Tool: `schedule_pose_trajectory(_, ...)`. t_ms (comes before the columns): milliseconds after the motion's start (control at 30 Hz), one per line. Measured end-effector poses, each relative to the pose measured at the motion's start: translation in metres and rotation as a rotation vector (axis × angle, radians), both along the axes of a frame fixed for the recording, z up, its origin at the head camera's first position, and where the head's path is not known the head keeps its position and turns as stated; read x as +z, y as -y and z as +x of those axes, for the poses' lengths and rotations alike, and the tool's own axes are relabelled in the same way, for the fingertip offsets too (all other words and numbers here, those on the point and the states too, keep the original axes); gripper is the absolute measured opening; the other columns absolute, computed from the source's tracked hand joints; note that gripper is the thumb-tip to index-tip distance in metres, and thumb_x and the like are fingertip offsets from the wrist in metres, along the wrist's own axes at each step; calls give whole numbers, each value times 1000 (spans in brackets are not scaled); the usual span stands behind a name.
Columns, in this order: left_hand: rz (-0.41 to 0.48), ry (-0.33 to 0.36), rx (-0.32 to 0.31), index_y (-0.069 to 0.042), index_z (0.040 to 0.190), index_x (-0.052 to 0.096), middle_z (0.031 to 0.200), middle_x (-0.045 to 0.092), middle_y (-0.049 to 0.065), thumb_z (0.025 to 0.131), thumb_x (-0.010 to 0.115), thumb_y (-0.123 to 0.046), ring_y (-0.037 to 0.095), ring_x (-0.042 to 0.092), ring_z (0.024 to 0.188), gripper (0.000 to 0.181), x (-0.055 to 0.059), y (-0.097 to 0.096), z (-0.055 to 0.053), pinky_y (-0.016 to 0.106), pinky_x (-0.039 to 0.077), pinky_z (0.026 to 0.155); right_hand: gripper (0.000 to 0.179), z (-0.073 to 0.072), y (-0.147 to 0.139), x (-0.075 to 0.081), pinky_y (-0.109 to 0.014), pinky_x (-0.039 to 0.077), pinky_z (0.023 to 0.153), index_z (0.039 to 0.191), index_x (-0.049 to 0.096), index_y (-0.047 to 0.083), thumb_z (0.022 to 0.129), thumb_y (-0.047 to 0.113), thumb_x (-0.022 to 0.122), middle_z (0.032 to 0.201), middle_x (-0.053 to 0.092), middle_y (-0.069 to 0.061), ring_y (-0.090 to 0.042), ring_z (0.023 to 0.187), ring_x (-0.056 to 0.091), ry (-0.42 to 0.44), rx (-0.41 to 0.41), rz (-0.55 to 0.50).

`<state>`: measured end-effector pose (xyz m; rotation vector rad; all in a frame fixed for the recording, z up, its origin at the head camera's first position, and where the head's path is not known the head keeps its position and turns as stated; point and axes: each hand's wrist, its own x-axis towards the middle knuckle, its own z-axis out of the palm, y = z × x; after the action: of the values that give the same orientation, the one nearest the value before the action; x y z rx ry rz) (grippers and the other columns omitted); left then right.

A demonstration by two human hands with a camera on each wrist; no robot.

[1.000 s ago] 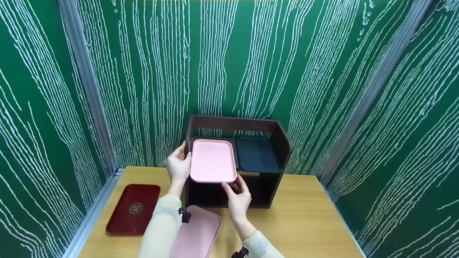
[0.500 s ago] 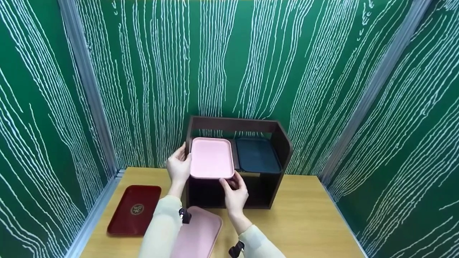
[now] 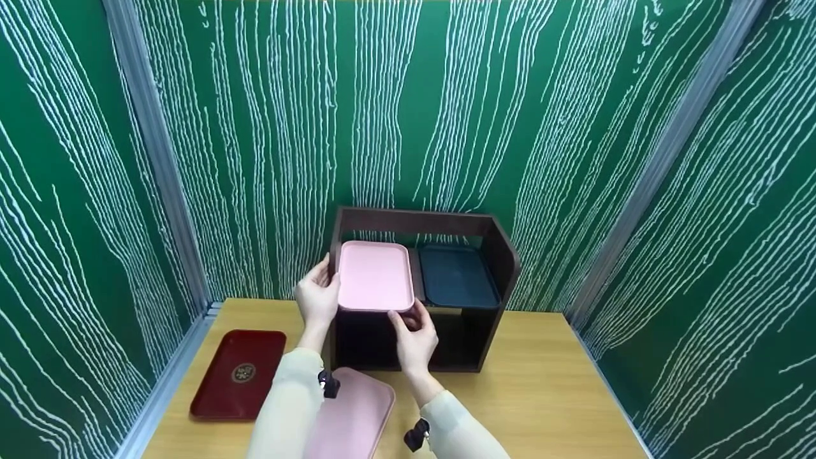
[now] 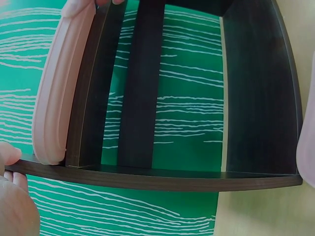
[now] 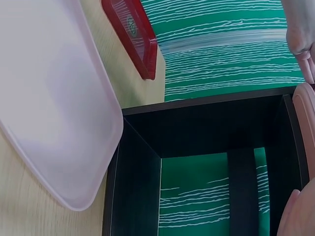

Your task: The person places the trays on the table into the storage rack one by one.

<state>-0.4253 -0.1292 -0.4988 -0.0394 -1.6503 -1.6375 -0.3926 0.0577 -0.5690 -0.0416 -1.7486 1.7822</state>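
Head cam, upper pink tray (image 3: 376,277) now further back, R grip (image 3: 417,341) pinching it, L grip (image 3: 317,299) pinching shelf (image 3: 408,220) (unmoved)

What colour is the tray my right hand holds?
Pink; that tray shows best in the head view.

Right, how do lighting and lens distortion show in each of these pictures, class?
Head view: the dark brown wooden shelf has lower compartments in deep shadow; left wrist view: the shelf's long side edge bows, probably lens distortion, and soft shadow falls on the light wooden tabletop; right wrist view: the large pale pink round-cornered tray looks washed out, with faint grey shadow across it.
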Motion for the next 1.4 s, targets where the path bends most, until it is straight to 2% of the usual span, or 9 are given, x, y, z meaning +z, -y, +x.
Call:
schedule_pose_trajectory(233, 4, 27, 4, 2, 128, 76, 127, 74, 21, 89, 77, 13, 36, 74, 114, 41, 1, 0, 2, 34, 61, 96, 59, 0, 0, 5, -19, 59, 74, 135, 71, 2, 82, 11, 95, 112, 78, -10, -21, 88, 76, 16, 3, -5)
schedule_pose_trajectory(567, 0, 47, -2, 3, 131, 74, 131, 72, 19, 90, 77, 13, 35, 73, 117, 42, 1, -1, 4, 31, 60, 97, 59, 0, -1, 5, -21, 59, 73, 136, 71, 2, 83, 11, 94, 114, 77, -11, -25, 90, 76, 26, 27, -29)
schedule_pose_trajectory(767, -5, 29, -1, 3, 130, 75, 131, 73, 19, 89, 77, 14, 35, 73, 116, 42, -2, 0, 3, 31, 61, 96, 56, 9, -9, 5, -28, 60, 77, 136, 70, -1, 85, 4, 91, 118, 76, -18, -33, 95, 74, -5, 19, -23)
schedule_pose_trajectory(833, -7, 18, 1, 4, 129, 75, 130, 73, 20, 89, 77, 14, 36, 73, 116, 41, -3, 0, 3, 33, 61, 96, 53, 17, -14, 11, -28, 60, 79, 135, 69, -5, 86, 0, 88, 119, 76, -21, -37, 97, 73, -20, 20, -16)
schedule_pose_trajectory(933, -4, 12, -4, 4, 128, 75, 130, 73, 20, 89, 77, 14, 37, 73, 116, 41, -3, 0, 3, 34, 61, 97, 47, 25, -26, 20, -26, 60, 82, 132, 70, -7, 88, -2, 86, 119, 75, -23, -35, 98, 73, -54, 42, -1)
schedule_pose_trajectory(1067, 1, 24, -10, 3, 130, 75, 131, 73, 18, 90, 77, 13, 35, 73, 117, 41, -2, 1, 3, 32, 60, 97, 39, 36, -48, 39, -22, 59, 84, 127, 72, -8, 90, -4, 83, 117, 75, -25, -22, 97, 73, -146, 63, 49)
schedule_pose_trajectory(1133, 2, 30, -10, 3, 130, 75, 131, 73, 18, 90, 77, 12, 34, 72, 118, 42, -1, 1, 3, 30, 60, 97, 36, 41, -60, 54, -21, 58, 84, 125, 72, -10, 91, -6, 81, 116, 75, -26, -20, 96, 72, -194, 52, 96)
schedule_pose_trajectory(1300, 1, 38, -16, 4, 131, 74, 132, 72, 19, 90, 77, 13, 36, 72, 119, 42, 2, 0, 3, 30, 60, 98, 33, 35, -98, 77, -18, 55, 88, 123, 73, -11, 91, -8, 80, 116, 75, -24, -22, 100, 70, -320, -36, 209)
schedule_pose_trajectory(1400, 7, 36, -22, 5, 130, 74, 132, 72, 20, 90, 76, 13, 37, 71, 119, 41, 3, 0, 4, 31, 60, 98, 34, 20, -125, 82, -21, 54, 92, 124, 73, -10, 91, -9, 80, 116, 75, -24, -27, 105, 68, -376, -109, 240)
